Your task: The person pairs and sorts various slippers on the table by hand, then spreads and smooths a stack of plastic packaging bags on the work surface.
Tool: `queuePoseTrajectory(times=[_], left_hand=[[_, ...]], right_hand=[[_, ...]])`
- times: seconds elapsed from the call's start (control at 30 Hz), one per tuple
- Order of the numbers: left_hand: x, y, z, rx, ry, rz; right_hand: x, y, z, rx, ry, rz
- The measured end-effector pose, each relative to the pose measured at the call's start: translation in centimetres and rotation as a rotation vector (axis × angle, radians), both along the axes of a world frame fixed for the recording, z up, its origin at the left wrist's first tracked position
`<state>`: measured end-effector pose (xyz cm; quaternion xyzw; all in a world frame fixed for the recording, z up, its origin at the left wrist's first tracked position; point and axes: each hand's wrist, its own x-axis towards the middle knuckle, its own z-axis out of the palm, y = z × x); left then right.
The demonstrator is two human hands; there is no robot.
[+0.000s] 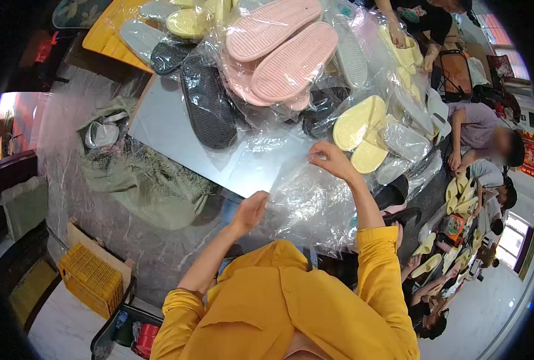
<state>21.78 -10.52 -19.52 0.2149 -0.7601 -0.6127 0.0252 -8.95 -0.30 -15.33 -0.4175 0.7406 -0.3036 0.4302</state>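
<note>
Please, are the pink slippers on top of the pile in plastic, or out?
In: clear plastic lies over the pink slippers, with glare and wrinkles visible across them.

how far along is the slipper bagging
Pink slippers and a black slipper lie in clear plastic, so look done. The right hand pinches loose plastic, the left hand at its edge, no slipper visible inside. Far yellow slippers look unbagged, so probably remain.
</note>
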Motion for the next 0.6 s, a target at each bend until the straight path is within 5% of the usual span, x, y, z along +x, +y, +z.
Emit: queuePoseTrajectory(times=[0.1, 0.2, 0.5, 0.6], left_hand=[[-0.4, -1.0, -0.3, 0.091, -0.175, 0.075], [-0.9, -1.6, -3.1, -0.103, -0.213, 0.387], [-2.8, -5.0, -4.4, -0.630, -0.273, 0.349], [-3.0, -5.4, -5.6, -0.441, -0.376, 0.314]], right_hand=[[0.9, -1.3, -0.8, -0.016, 0.153, 0.082], [2.2, -3.9, -3.1, 0.028, 0.347, 0.180], [5.5, -7.8, -10.4, -0.052, 0.601, -0.191], [6.5, -8.1, -10.9, -0.113, 0.675, -0.258]])
